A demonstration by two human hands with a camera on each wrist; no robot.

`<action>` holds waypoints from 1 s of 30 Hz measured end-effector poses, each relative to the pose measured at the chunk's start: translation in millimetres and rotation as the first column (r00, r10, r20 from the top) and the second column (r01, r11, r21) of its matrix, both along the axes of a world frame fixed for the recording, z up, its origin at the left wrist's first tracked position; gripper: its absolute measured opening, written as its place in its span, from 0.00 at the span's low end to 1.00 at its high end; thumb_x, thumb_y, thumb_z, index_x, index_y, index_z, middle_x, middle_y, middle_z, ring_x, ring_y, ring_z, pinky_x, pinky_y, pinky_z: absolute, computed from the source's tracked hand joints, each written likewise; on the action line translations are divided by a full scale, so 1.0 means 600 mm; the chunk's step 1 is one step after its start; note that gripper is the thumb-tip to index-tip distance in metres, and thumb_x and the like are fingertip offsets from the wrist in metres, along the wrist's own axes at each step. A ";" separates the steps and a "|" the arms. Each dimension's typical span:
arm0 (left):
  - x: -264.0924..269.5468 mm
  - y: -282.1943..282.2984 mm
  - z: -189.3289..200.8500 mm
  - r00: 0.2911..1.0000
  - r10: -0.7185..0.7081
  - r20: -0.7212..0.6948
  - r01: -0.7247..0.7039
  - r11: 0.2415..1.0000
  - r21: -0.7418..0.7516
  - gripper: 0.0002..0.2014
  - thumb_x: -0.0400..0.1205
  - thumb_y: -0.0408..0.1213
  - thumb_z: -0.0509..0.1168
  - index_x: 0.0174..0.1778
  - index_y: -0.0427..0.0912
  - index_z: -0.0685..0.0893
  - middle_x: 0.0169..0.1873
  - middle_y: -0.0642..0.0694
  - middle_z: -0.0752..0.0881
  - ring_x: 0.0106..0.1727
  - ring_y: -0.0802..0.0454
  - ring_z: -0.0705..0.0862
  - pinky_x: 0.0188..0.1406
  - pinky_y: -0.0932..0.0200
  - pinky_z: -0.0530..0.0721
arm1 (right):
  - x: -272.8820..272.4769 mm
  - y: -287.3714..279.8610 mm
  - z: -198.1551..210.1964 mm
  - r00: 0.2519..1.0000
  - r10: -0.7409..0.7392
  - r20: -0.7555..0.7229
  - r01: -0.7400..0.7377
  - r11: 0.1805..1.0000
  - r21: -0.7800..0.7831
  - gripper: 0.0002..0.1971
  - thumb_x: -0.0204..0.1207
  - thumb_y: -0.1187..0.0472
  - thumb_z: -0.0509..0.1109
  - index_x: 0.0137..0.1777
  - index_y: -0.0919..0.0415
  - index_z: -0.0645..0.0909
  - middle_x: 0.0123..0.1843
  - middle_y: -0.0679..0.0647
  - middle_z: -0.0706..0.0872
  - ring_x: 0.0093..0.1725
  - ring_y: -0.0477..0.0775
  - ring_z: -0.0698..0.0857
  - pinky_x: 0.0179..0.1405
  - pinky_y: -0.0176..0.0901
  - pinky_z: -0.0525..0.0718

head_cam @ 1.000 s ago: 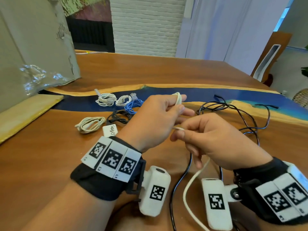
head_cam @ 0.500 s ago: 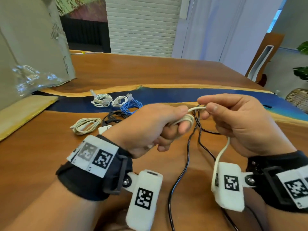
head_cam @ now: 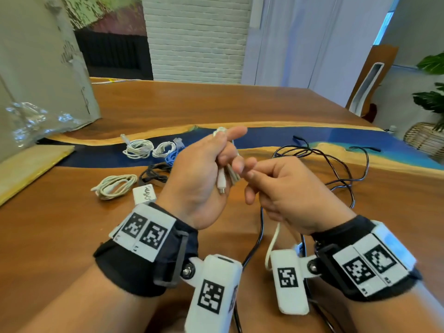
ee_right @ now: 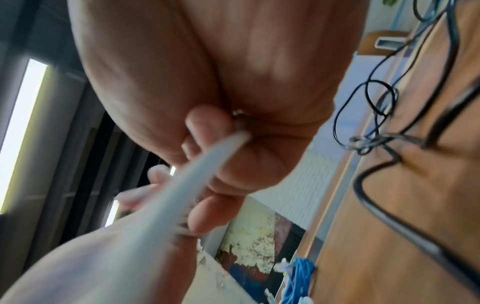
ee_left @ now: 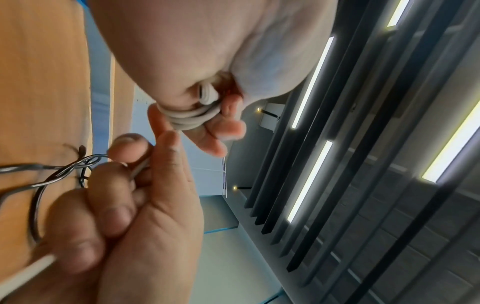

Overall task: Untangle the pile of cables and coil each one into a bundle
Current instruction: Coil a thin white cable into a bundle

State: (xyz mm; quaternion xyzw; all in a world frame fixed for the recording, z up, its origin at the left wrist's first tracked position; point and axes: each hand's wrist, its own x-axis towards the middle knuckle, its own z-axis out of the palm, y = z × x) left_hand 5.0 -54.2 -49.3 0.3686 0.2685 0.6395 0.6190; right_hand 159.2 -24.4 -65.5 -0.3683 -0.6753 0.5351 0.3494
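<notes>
My left hand (head_cam: 216, 162) grips a white cable (head_cam: 222, 177) wound in loops round its fingers, its plug end pointing down from the palm. In the left wrist view the loops (ee_left: 189, 117) lie across the fingers. My right hand (head_cam: 271, 186) sits just right of it and pinches the loose run of the same white cable (ee_right: 197, 179), which trails down past the wrist (head_cam: 272, 246). A loose black cable (head_cam: 336, 164) sprawls on the table to the right and runs under my hands.
Coiled bundles lie at the left on the wooden table (head_cam: 60, 224): two white ones (head_cam: 138, 149), a blue one (head_cam: 171, 157), a black one (head_cam: 153, 174), a cream one (head_cam: 115, 186). A small white adapter (head_cam: 144, 193) sits beside them. A cardboard box (head_cam: 36, 68) stands far left.
My left hand has turned palm-up and risen, showing the plug end. The right hand dropped from above the coil to beside it, carrying the cable round.
</notes>
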 end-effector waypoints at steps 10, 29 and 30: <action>-0.032 0.009 0.000 0.814 0.170 -0.555 -0.119 0.985 0.127 0.13 0.92 0.31 0.56 0.66 0.37 0.84 0.51 0.35 0.92 0.46 0.52 0.93 0.52 0.62 0.90 | -0.008 -0.020 0.002 0.959 0.087 0.269 -0.143 0.970 0.196 0.13 0.88 0.57 0.67 0.50 0.55 0.93 0.25 0.47 0.78 0.25 0.47 0.73 0.28 0.39 0.73; -0.026 -0.020 0.006 0.805 -0.372 -0.461 0.376 0.923 -0.089 0.22 0.86 0.46 0.57 0.26 0.41 0.73 0.21 0.47 0.53 0.18 0.50 0.49 0.20 0.58 0.63 | 0.048 -0.022 0.049 0.975 0.170 0.146 -0.214 0.901 0.377 0.13 0.85 0.70 0.62 0.60 0.72 0.87 0.22 0.33 0.83 0.24 0.27 0.82 0.27 0.15 0.74; -0.024 -0.017 0.005 0.828 -0.341 -0.445 0.332 0.938 -0.100 0.23 0.88 0.44 0.56 0.26 0.41 0.72 0.21 0.48 0.54 0.18 0.51 0.49 0.20 0.59 0.62 | 0.044 -0.021 0.047 0.975 0.146 0.167 -0.199 0.909 0.366 0.13 0.86 0.68 0.62 0.57 0.72 0.88 0.20 0.33 0.80 0.23 0.28 0.81 0.26 0.16 0.74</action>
